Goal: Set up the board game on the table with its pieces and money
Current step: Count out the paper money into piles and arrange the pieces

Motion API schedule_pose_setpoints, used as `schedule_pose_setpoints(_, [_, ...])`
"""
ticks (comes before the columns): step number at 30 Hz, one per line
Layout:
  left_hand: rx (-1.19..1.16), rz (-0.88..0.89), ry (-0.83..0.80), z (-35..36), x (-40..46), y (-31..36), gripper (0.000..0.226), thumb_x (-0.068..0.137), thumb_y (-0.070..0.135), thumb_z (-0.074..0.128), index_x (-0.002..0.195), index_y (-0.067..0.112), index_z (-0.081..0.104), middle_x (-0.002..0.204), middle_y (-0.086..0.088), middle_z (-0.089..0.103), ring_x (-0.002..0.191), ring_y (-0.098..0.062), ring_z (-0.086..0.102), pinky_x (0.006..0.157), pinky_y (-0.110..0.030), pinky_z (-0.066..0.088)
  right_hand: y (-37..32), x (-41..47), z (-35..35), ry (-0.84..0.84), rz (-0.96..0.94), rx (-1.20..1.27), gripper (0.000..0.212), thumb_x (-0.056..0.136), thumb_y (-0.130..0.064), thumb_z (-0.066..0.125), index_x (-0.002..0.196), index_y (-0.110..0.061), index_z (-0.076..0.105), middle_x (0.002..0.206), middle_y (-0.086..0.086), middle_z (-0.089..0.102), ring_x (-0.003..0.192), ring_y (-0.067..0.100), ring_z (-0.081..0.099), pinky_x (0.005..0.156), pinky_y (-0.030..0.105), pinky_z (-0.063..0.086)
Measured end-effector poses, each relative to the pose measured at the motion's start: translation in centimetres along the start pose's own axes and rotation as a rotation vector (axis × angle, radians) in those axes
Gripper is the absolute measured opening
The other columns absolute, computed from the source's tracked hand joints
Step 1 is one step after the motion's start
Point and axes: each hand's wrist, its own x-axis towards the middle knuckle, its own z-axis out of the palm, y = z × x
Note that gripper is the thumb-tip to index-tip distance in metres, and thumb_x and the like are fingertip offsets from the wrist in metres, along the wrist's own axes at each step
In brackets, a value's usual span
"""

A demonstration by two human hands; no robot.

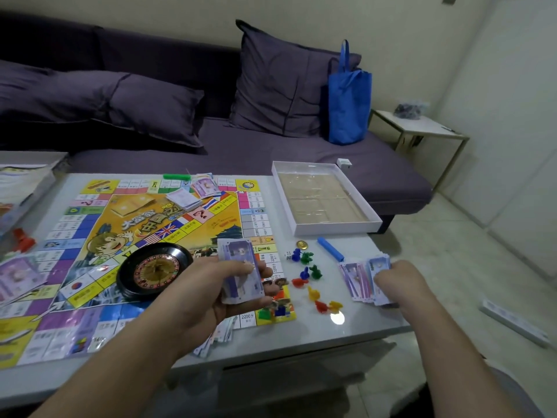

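A colourful game board (pixel 99 224) lies flat on the white table (pixel 355 324). My left hand (pixel 217 291) grips a stack of purple play money (pixel 241 273) over the board's right edge. My right hand (pixel 398 282) rests on a second fanned pile of purple notes (pixel 358 282) on the table to the right, fingers curled onto it. A black roulette wheel (pixel 153 270) sits on the board. Small coloured pawns (pixel 313 279), a white die (pixel 288 255) and a gold coin (pixel 301 244) lie between my hands.
An open white box (pixel 328 227) with a beige insert stands at the table's far right. More note stacks (pixel 196 191) lie on the board's far side and at the left edge. A blue stick (pixel 330 248), a green stick (pixel 177 177), a purple sofa (pixel 271 146) and a blue bag (pixel 349 101) are behind.
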Motion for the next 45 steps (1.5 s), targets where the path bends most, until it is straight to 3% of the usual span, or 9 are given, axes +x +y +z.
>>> schedule_pose_setpoints(4, [0.017,0.02,-0.025,-0.5,-0.3,0.1,0.023,0.104,-0.002,0.052,0.124,-0.01,0.061,0.108,-0.027,0.076,0.098,-0.042,0.077,0.077,-0.05,0.065,-0.8,-0.9,-0.8,0.03,0.042,0.082,0.018,0.087,0.004,0.051,0.091,0.01,0.068,0.079,0.024,0.069,0.077,0.041,0.071,0.064,0.046,0.055])
schedule_pose_setpoints(7, [0.048,0.06,-0.039,-1.0,-0.7,0.2,0.024,0.104,-0.001,0.052,0.126,-0.007,0.059,0.109,-0.026,0.076,0.101,-0.039,0.077,0.081,-0.05,0.064,-3.1,-3.8,-1.2,-0.027,0.013,0.215,0.013,0.098,-0.003,0.06,0.091,-0.006,0.071,0.088,0.019,0.072,0.083,0.037,0.072,0.078,0.051,0.061])
schedule_pose_setpoints(11, [0.09,0.122,-0.036,-1.9,-1.2,0.4,0.024,0.099,0.002,0.061,0.122,-0.004,0.064,0.109,-0.023,0.077,0.101,-0.037,0.077,0.079,-0.049,0.065,-6.8,-11.0,0.7,-0.384,-0.26,0.489,0.018,0.104,-0.008,0.057,0.108,-0.014,0.074,0.096,0.009,0.077,0.093,0.028,0.072,0.075,0.043,0.06])
schedule_pose_setpoints(14, [0.153,0.16,-0.034,-2.9,-1.5,0.5,0.026,0.092,0.007,0.07,0.117,-0.002,0.069,0.106,-0.021,0.078,0.099,-0.035,0.078,0.078,-0.046,0.066,-8.8,-14.5,4.3,-0.568,-0.389,0.507,0.021,0.104,-0.008,0.056,0.114,-0.014,0.075,0.101,0.011,0.078,0.097,0.03,0.075,0.086,0.048,0.06])
schedule_pose_setpoints(20, [0.094,0.191,-0.014,-5.8,-2.2,1.3,0.026,0.096,0.014,0.067,0.117,-0.001,0.07,0.106,-0.023,0.078,0.099,-0.036,0.077,0.08,-0.043,0.066,-11.4,-16.8,9.4,-0.477,-0.511,0.389,0.018,0.106,-0.019,0.06,0.113,-0.032,0.07,0.099,-0.008,0.078,0.093,0.01,0.076,0.081,0.038,0.065])
schedule_pose_setpoints(24, [0.028,0.196,-0.01,-8.6,-3.0,2.2,0.024,0.102,0.008,0.057,0.121,-0.003,0.066,0.111,-0.023,0.077,0.104,-0.037,0.076,0.084,-0.051,0.063,-13.2,-17.7,11.1,-0.452,-0.541,0.383,0.017,0.106,-0.019,0.06,0.103,-0.033,0.07,0.093,-0.007,0.078,0.09,0.011,0.075,0.076,0.035,0.065])
schedule_pose_setpoints(29, [0.087,0.246,0.129,-11.8,-3.9,2.9,0.02,0.097,0.008,0.065,0.115,0.001,0.07,0.103,-0.017,0.08,0.095,-0.034,0.078,0.076,-0.048,0.066,-15.0,-18.7,13.6,-0.459,-0.566,0.371,0.017,0.105,-0.016,0.061,0.104,-0.029,0.071,0.092,-0.006,0.078,0.087,0.01,0.075,0.067,0.028,0.063])
schedule_pose_setpoints(39, [-0.029,0.264,0.22,-15.9,-5.2,3.9,0.023,0.09,0.008,0.073,0.11,-0.003,0.068,0.095,-0.021,0.079,0.089,-0.035,0.079,0.07,-0.042,0.067,-17.0,-21.7,18.4,-0.506,-0.648,0.336,0.016,0.104,-0.022,0.063,0.108,-0.035,0.07,0.095,-0.009,0.077,0.089,0.01,0.074,0.081,0.043,0.064])
schedule_pose_setpoints(45, [-0.176,0.285,0.224,-17.1,-5.9,4.1,0.025,0.09,0.005,0.073,0.113,-0.002,0.067,0.098,-0.02,0.079,0.09,-0.034,0.079,0.067,-0.04,0.067,-17.4,-22.7,19.3,-0.563,-0.614,0.338,0.018,0.104,-0.016,0.062,0.111,-0.031,0.071,0.094,-0.005,0.079,0.086,0.011,0.076,0.068,0.027,0.062])
